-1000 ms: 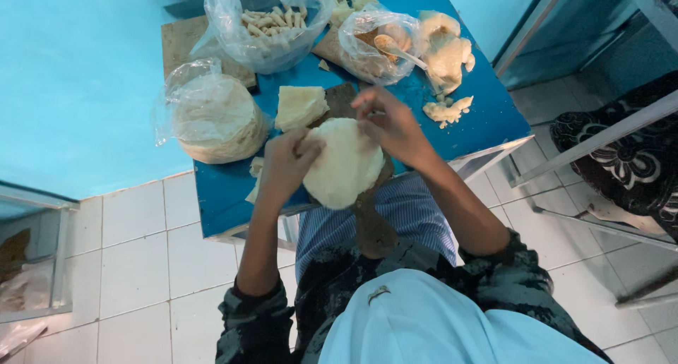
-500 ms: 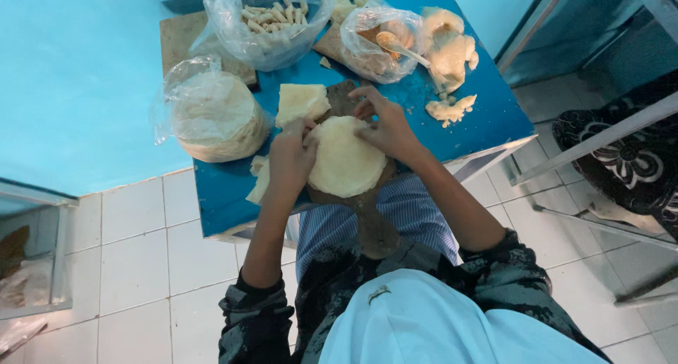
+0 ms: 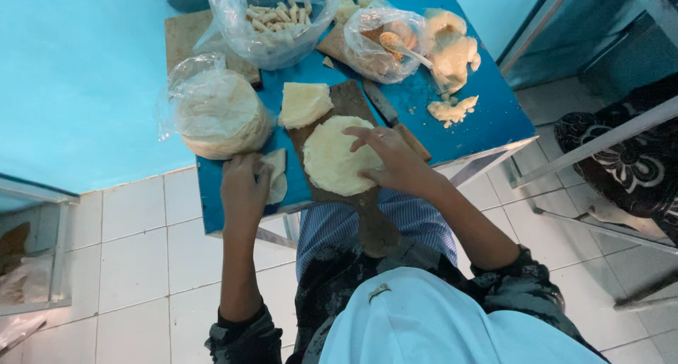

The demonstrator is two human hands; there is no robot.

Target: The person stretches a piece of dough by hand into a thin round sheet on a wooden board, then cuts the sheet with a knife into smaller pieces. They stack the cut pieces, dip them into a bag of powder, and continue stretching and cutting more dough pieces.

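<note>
Right hand (image 3: 388, 159) is lying flat, fingers spread, pressing the round dough sheet (image 3: 332, 159) on the wooden paddle board (image 3: 353, 194), handle pointing toward the person. Left hand (image 3: 244, 187), nearer the wrappers, is curling onto a folded piece (image 3: 277, 175) beside the board.

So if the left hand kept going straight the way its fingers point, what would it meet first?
Probably the bagged stack of round wrappers: the left hand, resting on small wrapper pieces, points up the blue table toward it.

A pale yellow, round, thin dough sheet (image 3: 332, 159) lies flat on a dark wooden paddle board (image 3: 353, 201); small pale folded dough pieces (image 3: 277, 175) rest just left of it.
</note>
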